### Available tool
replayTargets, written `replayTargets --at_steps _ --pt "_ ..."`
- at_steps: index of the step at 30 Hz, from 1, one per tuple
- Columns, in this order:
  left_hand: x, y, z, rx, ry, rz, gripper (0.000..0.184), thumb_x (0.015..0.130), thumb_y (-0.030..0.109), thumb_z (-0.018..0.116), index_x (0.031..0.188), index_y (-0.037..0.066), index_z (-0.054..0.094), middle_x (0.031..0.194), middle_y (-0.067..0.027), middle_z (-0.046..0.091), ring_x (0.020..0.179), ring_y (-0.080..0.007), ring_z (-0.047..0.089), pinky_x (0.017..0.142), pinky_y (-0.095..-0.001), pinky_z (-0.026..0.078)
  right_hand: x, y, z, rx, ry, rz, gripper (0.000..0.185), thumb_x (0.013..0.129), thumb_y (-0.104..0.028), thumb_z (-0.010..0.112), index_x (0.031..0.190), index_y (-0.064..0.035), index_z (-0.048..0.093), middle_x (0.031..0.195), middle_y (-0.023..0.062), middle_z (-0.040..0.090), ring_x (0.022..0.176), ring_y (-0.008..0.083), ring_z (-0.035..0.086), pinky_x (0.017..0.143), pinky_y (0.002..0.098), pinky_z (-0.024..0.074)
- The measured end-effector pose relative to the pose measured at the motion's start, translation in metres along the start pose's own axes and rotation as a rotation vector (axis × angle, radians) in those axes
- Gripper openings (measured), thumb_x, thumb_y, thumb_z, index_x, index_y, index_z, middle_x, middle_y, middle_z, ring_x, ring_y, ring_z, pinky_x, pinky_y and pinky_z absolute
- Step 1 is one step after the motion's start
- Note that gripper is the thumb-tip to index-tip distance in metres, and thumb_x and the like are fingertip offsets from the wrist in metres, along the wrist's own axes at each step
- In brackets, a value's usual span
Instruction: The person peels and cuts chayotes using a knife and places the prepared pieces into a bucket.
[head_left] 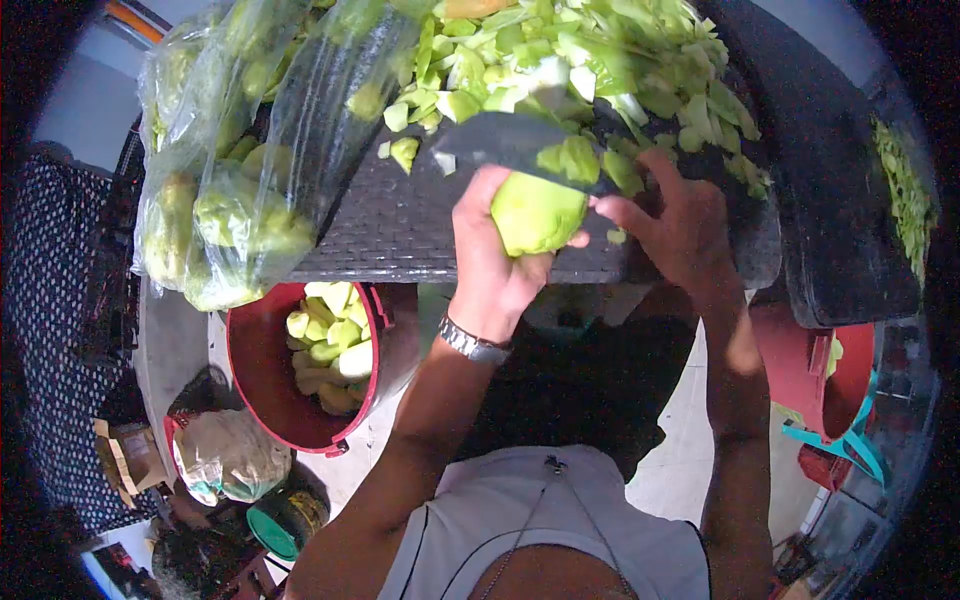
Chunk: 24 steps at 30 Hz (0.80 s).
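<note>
My left hand (490, 250) is wrapped round a light green, rounded fruit (536, 222) with a cut upper side; its exact kind I cannot make out. Just above it lies the broad, dark blade of a knife (490, 142), blurred, its lower edge against the fruit's top. A green cut piece (570, 158) shows on the blade. My right hand (682, 215) is closed at the blade's right end, thumb near the fruit; the handle is hidden. Behind the hands, a heap of green peelings and cut pieces (600, 60) covers the dark woven tabletop (400, 225).
A clear plastic bag (230, 190) of whole green fruit hangs over the table's left edge. Below stands a red bucket (240, 350) with pale peeled pieces (330, 335). Another red bucket (850, 385) is at right, beside a dark chair-like surface (840, 200) with peelings.
</note>
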<state>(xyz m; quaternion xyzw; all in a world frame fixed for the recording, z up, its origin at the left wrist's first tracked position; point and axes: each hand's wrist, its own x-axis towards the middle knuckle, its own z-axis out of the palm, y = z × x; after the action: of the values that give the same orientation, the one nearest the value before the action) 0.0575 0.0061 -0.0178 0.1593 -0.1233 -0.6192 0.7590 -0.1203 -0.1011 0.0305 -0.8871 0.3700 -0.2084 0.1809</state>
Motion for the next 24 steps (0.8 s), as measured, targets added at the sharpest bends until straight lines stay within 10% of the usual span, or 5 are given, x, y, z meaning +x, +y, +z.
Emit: replayTargets --at_steps 6,11,15,24 --pt "0.003 -0.006 0.013 0.049 0.202 0.049 0.049 0.099 0.043 0.058 0.132 0.007 0.054 0.122 -0.0129 0.065 0.113 -0.0297 0.062 0.101 -0.0435 0.049 -0.005 -0.012 -0.012 0.102 -0.144 -0.201 0.069 0.077 -0.067 0.072 0.104 -0.0040 0.063 0.076 0.0211 0.069 0.074 0.0429 0.070 0.066 0.0494 0.0551" --pt "-0.006 0.003 0.004 -0.036 0.052 -0.024 0.058 0.099 0.050 0.048 0.133 0.003 0.053 0.118 -0.0171 0.067 0.095 -0.0381 0.069 0.064 -0.0551 0.060 0.012 0.007 -0.010 0.063 -0.054 -0.145 0.058 0.079 -0.054 0.077 0.108 -0.0053 0.063 0.071 0.0159 0.067 0.066 0.0319 0.069 0.061 0.0423 0.0513" --pt "-0.013 0.017 0.020 0.057 -0.095 -0.134 0.054 0.100 0.048 0.049 0.132 0.005 0.055 0.114 -0.0172 0.068 0.102 -0.0354 0.069 0.073 -0.0562 0.060 0.059 0.061 -0.003 0.070 -0.044 0.058 0.057 0.090 -0.057 0.065 0.106 -0.0033 0.064 0.073 0.0181 0.062 0.069 0.0303 0.062 0.069 0.0413 0.0485" --pt "0.007 0.029 0.032 0.177 0.301 0.088 0.046 0.097 0.041 0.061 0.129 0.007 0.059 0.118 -0.0146 0.068 0.105 -0.0309 0.068 0.089 -0.0535 0.056 0.038 -0.002 -0.030 0.165 -0.184 0.233 0.064 0.095 -0.062 0.056 0.102 0.0009 0.065 0.087 0.0177 0.063 0.081 0.0269 0.058 0.083 0.0408 0.0464"
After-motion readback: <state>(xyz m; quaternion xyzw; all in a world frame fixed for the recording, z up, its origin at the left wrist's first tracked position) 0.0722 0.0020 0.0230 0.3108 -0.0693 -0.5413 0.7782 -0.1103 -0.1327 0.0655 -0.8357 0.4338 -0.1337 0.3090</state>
